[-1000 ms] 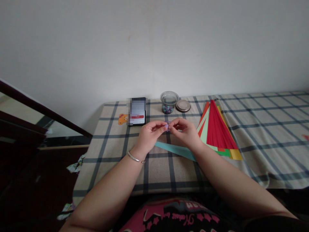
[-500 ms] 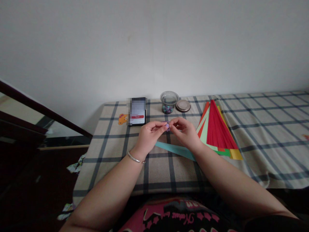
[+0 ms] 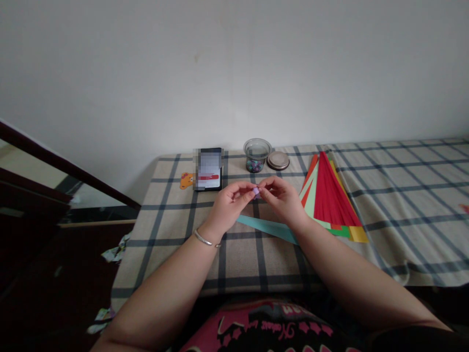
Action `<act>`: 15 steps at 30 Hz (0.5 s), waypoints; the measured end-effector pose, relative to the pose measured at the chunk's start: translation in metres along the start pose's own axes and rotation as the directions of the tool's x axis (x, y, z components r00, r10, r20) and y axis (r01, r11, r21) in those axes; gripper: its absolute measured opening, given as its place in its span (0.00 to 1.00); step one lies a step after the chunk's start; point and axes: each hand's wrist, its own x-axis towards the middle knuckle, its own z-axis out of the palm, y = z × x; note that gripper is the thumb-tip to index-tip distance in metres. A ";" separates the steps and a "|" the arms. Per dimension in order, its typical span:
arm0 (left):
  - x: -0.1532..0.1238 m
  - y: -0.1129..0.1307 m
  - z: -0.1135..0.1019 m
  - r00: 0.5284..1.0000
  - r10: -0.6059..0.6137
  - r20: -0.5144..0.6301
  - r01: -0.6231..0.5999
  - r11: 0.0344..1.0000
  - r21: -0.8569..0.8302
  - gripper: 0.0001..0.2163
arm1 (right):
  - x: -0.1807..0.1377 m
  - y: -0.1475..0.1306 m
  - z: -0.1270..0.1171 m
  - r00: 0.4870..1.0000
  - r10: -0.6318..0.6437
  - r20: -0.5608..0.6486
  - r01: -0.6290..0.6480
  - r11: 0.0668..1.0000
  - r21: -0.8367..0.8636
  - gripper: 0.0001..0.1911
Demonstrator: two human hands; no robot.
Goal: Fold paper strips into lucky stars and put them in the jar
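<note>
A small purple folded paper piece [image 3: 256, 192] is pinched between the fingertips of both my hands, above the table's middle. My left hand [image 3: 229, 204], with a silver bangle at its wrist, is closed on the piece's left side. On the other side, thumb and forefinger of my right hand [image 3: 284, 199] grip it too. Light blue paper strips [image 3: 266, 228] lie on the cloth below, running partly under my right forearm. Beyond my hands stands a clear jar [image 3: 257, 149] with small colourful pieces at its bottom, its round lid [image 3: 278, 160] lying beside it.
Fanned strips of red paper [image 3: 331, 195], with orange, green and yellow ones, lie to the right. A phone or tablet [image 3: 209, 183] stands at the back left by an orange bear picture [image 3: 186, 180]. A checked cloth [image 3: 172, 225] covers the table, and a wall rises behind.
The purple paper piece has turned slightly between my fingertips and shows more of its surface. My hands have barely shifted; everything on the table stays in place.
</note>
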 end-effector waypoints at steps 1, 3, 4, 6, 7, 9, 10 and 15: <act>0.000 0.000 0.000 1.000 0.001 0.000 -0.001 1.000 0.006 0.11 | 0.000 0.000 0.000 1.000 0.000 -0.003 0.000 1.000 -0.001 0.07; 0.000 0.000 0.000 1.000 -0.001 -0.012 0.001 1.000 0.015 0.11 | -0.001 -0.002 0.000 1.000 -0.013 -0.003 0.013 1.000 -0.002 0.08; 0.000 0.001 0.000 1.000 -0.001 -0.020 0.001 1.000 0.018 0.11 | -0.002 -0.003 -0.001 1.000 -0.027 0.000 0.027 1.000 -0.005 0.08; 0.000 0.001 0.000 0.999 0.002 -0.034 -0.001 1.000 0.016 0.11 | -0.003 -0.005 -0.001 0.998 -0.059 0.011 0.059 0.998 -0.016 0.08; 0.000 0.001 0.000 0.999 0.001 -0.039 -0.001 1.000 0.013 0.11 | -0.003 -0.006 -0.002 0.997 -0.072 0.019 0.072 0.997 -0.024 0.08; 0.000 0.002 0.001 0.999 -0.002 -0.041 0.002 1.000 0.005 0.11 | -0.004 -0.007 -0.002 0.996 -0.084 0.030 0.085 0.995 -0.043 0.07; 0.000 0.002 0.001 0.999 -0.005 -0.043 0.005 1.000 0.003 0.11 | -0.004 -0.008 -0.002 0.996 -0.081 0.031 0.082 0.995 -0.052 0.07; 0.000 0.001 0.001 0.998 -0.015 -0.055 0.015 1.000 0.010 0.12 | -0.004 -0.007 0.000 0.998 -0.056 0.019 0.057 0.996 -0.064 0.09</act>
